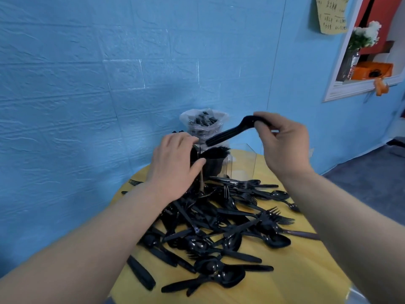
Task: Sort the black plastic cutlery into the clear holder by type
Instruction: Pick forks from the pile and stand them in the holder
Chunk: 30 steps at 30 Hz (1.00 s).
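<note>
Right hand point(282, 141) raised above the clear holder point(232, 165), fingers pinching a stack of black utensils point(230, 133) by the head end, handles slanting down-left. Left hand point(173, 165) wraps the holder's left compartment, thumb across its front. Loose cutlery pile point(219, 227) covers the yellow table point(295, 270).

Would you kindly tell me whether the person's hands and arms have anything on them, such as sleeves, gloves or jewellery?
Nothing is worn: the left hand and right hand are ungloved, with no rings or watch visible, and both forearms are bare, with no sleeve in view.
</note>
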Available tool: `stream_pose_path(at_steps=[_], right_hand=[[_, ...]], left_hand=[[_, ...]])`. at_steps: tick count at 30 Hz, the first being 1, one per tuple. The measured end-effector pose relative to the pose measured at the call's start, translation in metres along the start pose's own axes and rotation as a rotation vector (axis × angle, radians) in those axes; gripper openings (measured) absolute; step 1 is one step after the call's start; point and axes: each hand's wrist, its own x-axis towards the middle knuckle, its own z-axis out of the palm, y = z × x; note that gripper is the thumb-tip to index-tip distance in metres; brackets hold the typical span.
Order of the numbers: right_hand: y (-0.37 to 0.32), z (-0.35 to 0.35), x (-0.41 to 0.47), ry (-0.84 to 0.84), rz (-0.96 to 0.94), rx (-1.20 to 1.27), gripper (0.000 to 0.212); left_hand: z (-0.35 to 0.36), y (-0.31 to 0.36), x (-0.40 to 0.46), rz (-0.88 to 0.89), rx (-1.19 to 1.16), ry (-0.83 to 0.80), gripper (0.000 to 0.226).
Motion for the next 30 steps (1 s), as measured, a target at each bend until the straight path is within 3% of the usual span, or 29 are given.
stream_pose_path(at_steps=[7, 12, 17, 22, 27, 30], right_hand=[[0.016, 0.047, 0.046, -0.236, -0.36, -0.389, 0.021], [0.041, 0.084, 0.05, -0.567, -0.419, -0.57, 0.023], [0.055, 0.104, 0.042, -0.891, -0.253, -0.587, 0.039], [0.064, 0.079, 0.043, -0.876, -0.196, -0.587, 0.068], [0.077, 0.084, 0.037, -0.764, -0.286, -0.673, 0.035], [0.073, 0.091, 0.033, -0.73, -0.361, -0.712, 0.029]], left_hand=[[0.029, -0.027, 0.024, 0.062, 0.104, -0.042, 0.063], [0.051, -0.037, 0.033, 0.075, 0.141, -0.056, 0.066], [0.064, -0.044, 0.034, 0.096, 0.15, -0.01, 0.067], [0.07, -0.046, 0.033, 0.109, 0.147, 0.057, 0.066], [0.071, -0.046, 0.033, 0.114, 0.146, 0.066, 0.065], [0.072, -0.046, 0.033, 0.118, 0.141, 0.064, 0.063]])
